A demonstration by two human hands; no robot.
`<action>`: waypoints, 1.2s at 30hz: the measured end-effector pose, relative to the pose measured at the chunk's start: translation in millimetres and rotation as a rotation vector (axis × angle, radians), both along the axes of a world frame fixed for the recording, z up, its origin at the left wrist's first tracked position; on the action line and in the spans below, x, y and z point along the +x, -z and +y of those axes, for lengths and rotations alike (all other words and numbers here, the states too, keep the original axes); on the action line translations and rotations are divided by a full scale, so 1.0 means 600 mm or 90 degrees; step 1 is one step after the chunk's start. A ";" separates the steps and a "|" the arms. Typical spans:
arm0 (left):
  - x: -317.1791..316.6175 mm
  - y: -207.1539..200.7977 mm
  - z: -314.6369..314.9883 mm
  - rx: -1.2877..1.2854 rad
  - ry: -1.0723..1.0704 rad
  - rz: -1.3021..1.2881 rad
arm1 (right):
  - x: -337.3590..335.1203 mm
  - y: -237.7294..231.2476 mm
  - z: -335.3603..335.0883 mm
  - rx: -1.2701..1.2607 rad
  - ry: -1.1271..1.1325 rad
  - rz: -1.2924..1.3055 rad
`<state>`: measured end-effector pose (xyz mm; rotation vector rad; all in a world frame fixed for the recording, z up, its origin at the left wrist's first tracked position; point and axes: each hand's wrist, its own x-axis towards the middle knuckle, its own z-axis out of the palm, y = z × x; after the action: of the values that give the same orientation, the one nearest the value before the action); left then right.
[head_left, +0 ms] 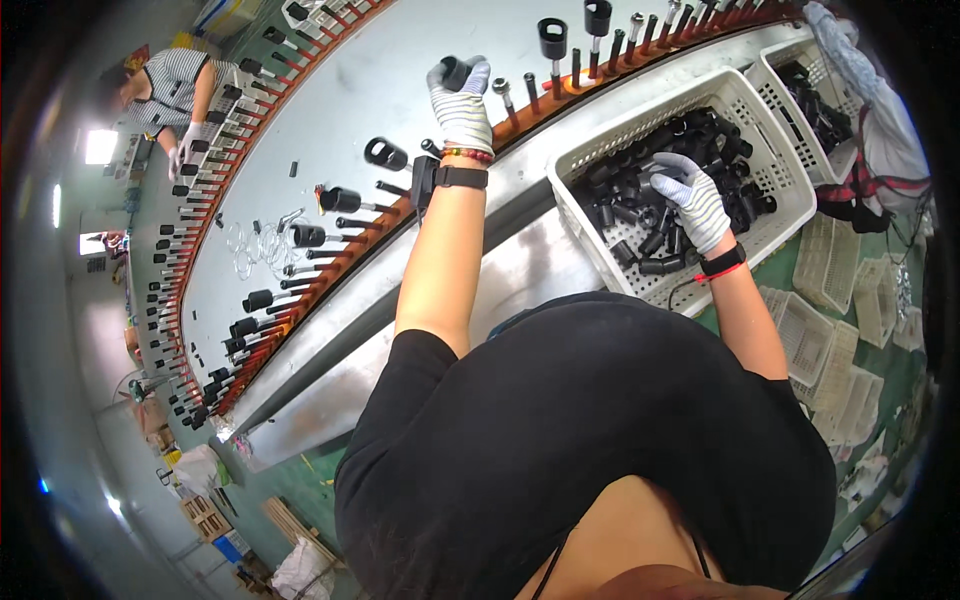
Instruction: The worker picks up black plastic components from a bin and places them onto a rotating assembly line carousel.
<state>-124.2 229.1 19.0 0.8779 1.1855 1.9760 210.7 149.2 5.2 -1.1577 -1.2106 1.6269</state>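
My left hand (461, 108), in a striped white glove with grey fingers, is closed round a black plastic cup-shaped cap (455, 73). It is above the row of upright rods along the curved rail (520, 131). My right hand (692, 203), gloved the same way, reaches into a white plastic basket (597, 152). Its fingers curl in among a pile of short black plastic sleeves (640, 200) and seem to pinch one, mostly hidden by the glove. Near my left hand, a black cap (385, 153) tops a rod, and another black cap (552, 37) stands farther right.
A curved grey table (340, 80) lies inside the rail, with clear tubing (262, 250) on it. A second basket (790, 100) of black parts stands at the right, near a hanging grey cloth (850, 60). Stacked crates (815, 345) are on the floor. A co-worker (175, 90) works across the table.
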 end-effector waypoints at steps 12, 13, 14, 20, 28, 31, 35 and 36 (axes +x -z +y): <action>-0.060 0.115 -0.041 -0.036 -0.143 0.153 | -0.025 -0.007 0.199 0.338 0.233 -0.327; -0.064 0.117 -0.051 -0.023 -0.140 0.120 | -0.054 -0.034 0.228 0.328 0.224 -0.341; -0.063 0.116 -0.058 -0.016 -0.135 0.099 | -0.071 -0.028 0.271 0.414 0.225 -0.369; -0.076 0.108 -0.108 0.002 -0.153 0.063 | -0.180 -0.010 0.344 0.685 0.092 -0.645; -0.158 0.091 -0.141 0.010 -0.229 0.056 | -0.264 -0.094 0.318 0.800 -0.175 -0.651; -0.192 0.097 -0.169 -0.037 -0.258 0.051 | -0.252 -0.156 0.283 1.000 -0.251 -0.498; -0.166 0.090 -0.234 -0.186 -0.324 0.152 | -0.145 -0.015 0.231 0.609 -0.226 -0.312; -0.155 0.094 -0.265 -0.163 -0.317 0.166 | -0.108 0.012 0.202 0.598 -0.252 -0.358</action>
<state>-217.2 70.1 -37.5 0.7744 1.9111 2.0555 146.1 270.6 -1.8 -0.7698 -2.3339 0.7393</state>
